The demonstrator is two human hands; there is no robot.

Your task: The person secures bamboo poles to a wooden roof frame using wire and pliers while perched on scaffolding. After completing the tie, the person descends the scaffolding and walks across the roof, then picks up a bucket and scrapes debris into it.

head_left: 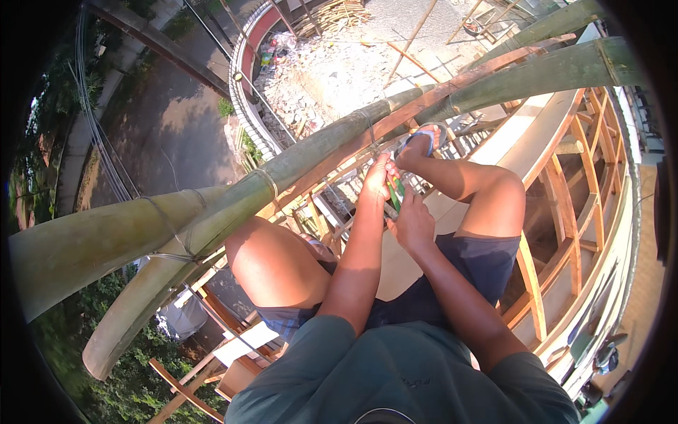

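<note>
My right hand (413, 222) is closed around a green-handled tool (396, 196), its working end hidden by my fingers. Just ahead of it, my left hand (379, 175) is closed, fingertips drawn together, on something I cannot make out. Both hands are between my bent legs, with the left one close to the near side of a long wooden batten (353, 152). Alongside that batten runs a thick green bamboo pole (318, 146). A thin wire tie (369, 127) wraps the pole and batten right above my left hand.
More bamboo (113, 237) overlaps at the left, lashed with wire. Curved wooden framing (565, 205) and plywood strips (519, 134) rise at the right. My sandalled foot (421, 138) rests near the batten. Far below are a road (159, 106) and rubble (339, 78).
</note>
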